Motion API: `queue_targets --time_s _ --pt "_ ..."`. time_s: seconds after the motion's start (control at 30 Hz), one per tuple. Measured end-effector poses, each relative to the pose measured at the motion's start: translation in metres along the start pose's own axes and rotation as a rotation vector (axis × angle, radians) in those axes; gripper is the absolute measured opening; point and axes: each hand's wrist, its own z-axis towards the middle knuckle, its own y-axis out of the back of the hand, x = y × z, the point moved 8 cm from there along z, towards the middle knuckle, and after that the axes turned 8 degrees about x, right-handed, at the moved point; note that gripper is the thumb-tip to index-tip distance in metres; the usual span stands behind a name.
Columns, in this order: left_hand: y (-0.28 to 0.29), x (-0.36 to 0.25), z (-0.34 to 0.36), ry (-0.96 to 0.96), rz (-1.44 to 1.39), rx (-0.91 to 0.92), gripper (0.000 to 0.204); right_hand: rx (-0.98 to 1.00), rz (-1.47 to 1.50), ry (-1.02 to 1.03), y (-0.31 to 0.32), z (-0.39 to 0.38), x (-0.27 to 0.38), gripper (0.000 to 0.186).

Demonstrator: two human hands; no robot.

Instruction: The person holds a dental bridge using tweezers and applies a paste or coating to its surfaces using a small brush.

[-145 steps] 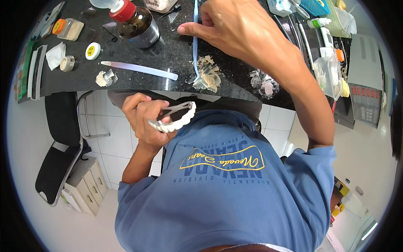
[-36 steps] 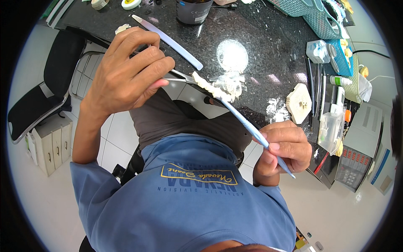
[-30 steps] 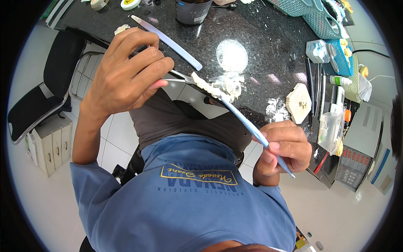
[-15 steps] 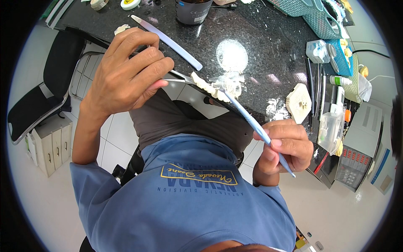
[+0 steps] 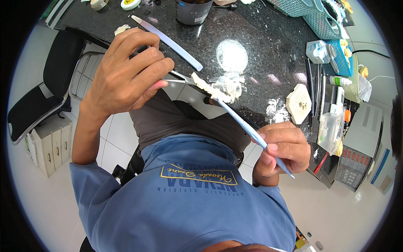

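My left hand (image 5: 130,71) is closed on a metal forceps-like tool (image 5: 180,78), which holds a cream-white, row-of-teeth piece (image 5: 208,88) over the counter's front edge. My right hand (image 5: 283,149) grips a pale blue slim double-ended instrument (image 5: 239,118) between thumb and fingers, its far tip touching the right part of the white piece. A pale lilac spatula with a whitish tip (image 5: 176,47) lies on the counter above my left hand. Flakes of white material lie just beyond the piece, partly behind it.
The black speckled counter (image 5: 264,50) holds a dark tub (image 5: 191,10), small jars (image 5: 130,4), a cream block (image 5: 299,103), slim tools (image 5: 323,90), mesh baskets (image 5: 319,23) and a clear container (image 5: 331,132). A chair (image 5: 29,101) stands left, a grey machine (image 5: 359,147) right.
Since 4.8 seconds ago both hands have shifted and my right hand has taken the blue instrument. Over the last second, the instrument's tip and my right fingers have moved slightly.
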Motion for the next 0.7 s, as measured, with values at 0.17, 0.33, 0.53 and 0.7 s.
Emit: queue_targets --time_s 0.17,0.33,0.53,0.7 --pt "-0.0011 0.0001 -0.0004 -0.002 -0.001 0.000 0.030 0.038 -0.108 -0.019 -0.0004 0.0004 0.0010 0.017" --pt "-0.0007 -0.0001 -0.0006 -0.005 0.002 -0.010 0.029 0.002 -0.101 -0.013 0.0024 -0.0004 0.0004 0.017" --pt "-0.0008 0.0001 0.0001 -0.003 0.002 -0.006 0.030 0.022 -0.146 -0.028 0.0017 -0.0013 0.0014 0.018" --pt "-0.0003 0.0002 -0.0001 -0.002 0.002 -0.008 0.029 0.031 -0.105 -0.015 0.0011 -0.0004 0.0009 0.017"
